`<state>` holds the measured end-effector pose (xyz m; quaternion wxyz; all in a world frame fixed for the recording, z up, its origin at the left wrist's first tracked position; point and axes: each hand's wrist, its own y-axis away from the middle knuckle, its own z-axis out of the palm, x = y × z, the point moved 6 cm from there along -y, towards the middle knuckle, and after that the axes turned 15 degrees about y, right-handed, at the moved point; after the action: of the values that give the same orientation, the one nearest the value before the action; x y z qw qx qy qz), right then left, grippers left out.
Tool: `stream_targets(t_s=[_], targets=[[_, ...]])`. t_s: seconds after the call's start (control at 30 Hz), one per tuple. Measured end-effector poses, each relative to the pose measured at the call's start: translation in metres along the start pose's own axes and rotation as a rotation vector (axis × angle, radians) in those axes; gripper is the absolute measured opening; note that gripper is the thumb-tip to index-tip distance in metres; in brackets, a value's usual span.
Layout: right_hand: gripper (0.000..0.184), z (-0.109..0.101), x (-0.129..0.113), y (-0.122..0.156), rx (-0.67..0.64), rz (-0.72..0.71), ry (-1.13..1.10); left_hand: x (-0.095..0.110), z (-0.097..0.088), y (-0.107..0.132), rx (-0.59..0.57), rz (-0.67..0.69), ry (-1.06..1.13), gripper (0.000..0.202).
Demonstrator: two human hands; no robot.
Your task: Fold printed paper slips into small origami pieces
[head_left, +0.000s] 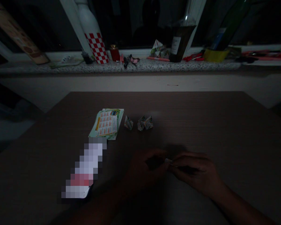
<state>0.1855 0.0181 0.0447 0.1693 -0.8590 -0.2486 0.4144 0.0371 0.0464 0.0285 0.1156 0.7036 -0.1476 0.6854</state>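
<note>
Low over the wooden table, my left hand (pixel 146 167) and my right hand (pixel 198 173) meet fingertip to fingertip. Between them is a small piece of folded paper (pixel 168 161), pinched from both sides; fingers cover most of it, and the dim light hides its exact shape. Farther back stand several small folded paper pieces, one on its own (pixel 128 123) and others close together (pixel 145 123), all with printed pointed tips. To their left lies a stack of printed paper slips (pixel 107 123).
A phone with a blurred screen (pixel 84 170) lies left of my left hand. Behind the table (pixel 196 115), a granite windowsill (pixel 152 66) holds a red-and-white checked bottle (pixel 97 45), a dark bottle (pixel 176 43), a green bottle (pixel 231 25) in a yellow holder, a small red jar (pixel 114 53) and pens.
</note>
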Motion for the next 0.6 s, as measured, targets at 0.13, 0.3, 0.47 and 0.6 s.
stream_targets(t_s=[0.13, 0.3, 0.47, 0.6], targets=[[0.017, -0.005, 0.006, 0.003, 0.102, 0.092, 0.116, 0.002, 0.003, -0.002, -0.052, -0.014, 0.039, 0.011], [0.017, -0.003, 0.011, 0.002, 0.068, 0.176, 0.083, -0.006, -0.003, -0.002, 0.046, -0.080, 0.197, 0.009], [0.007, 0.009, 0.017, 0.001, -0.079, 0.282, -0.105, -0.018, -0.007, -0.002, 0.101, -0.197, 0.347, 0.011], [0.008, 0.012, 0.018, 0.001, -0.121, 0.341, -0.197, -0.022, -0.005, -0.002, 0.079, -0.277, 0.418, 0.015]])
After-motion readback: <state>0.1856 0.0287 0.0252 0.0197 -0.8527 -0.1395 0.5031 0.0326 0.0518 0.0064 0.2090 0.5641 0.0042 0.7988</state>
